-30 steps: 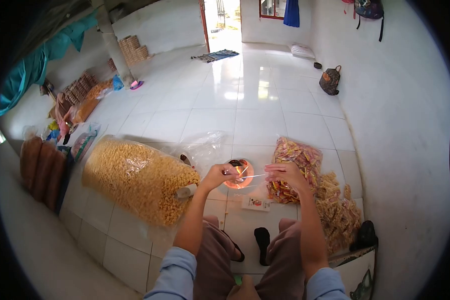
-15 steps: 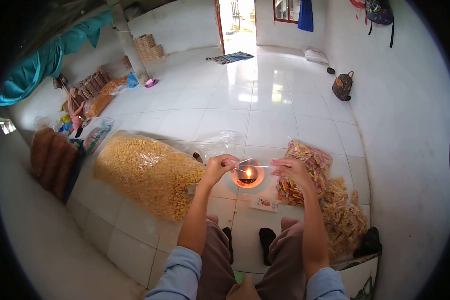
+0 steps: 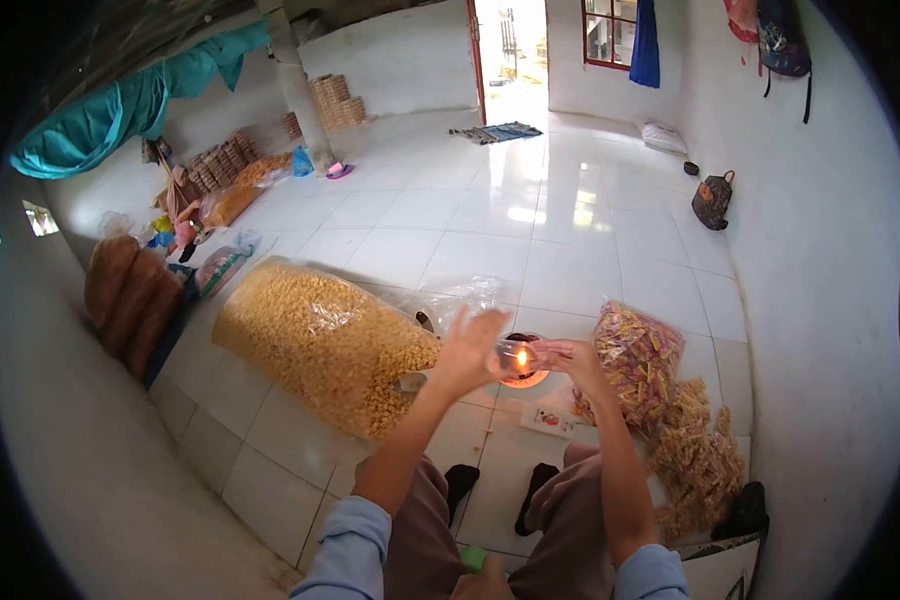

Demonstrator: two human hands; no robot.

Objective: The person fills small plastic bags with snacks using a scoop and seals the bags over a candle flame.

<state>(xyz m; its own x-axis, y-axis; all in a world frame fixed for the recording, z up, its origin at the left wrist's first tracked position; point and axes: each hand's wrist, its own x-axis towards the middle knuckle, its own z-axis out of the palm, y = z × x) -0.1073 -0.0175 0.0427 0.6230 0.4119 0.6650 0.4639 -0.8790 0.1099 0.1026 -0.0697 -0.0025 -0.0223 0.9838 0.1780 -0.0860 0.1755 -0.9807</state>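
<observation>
A small flame burns over a round orange dish on the tiled floor. My left hand is raised at the dish's left side, its fingers apart, with what looks like clear plastic near its palm. My right hand is at the dish's right edge, fingers stretched toward the flame and close together; whether it pinches the thin plastic is too small to tell. A white printed packet lies just below the dish.
A large clear bag of yellow snack pieces lies left. On the right are a bag of colourful packets and a heap of pale packs. A person sits far left. A backpack leans by the right wall.
My left hand has opened and turned upward, and the thin white strips between my hands no longer show. My right hand has come nearer the flame. The view has shifted.
</observation>
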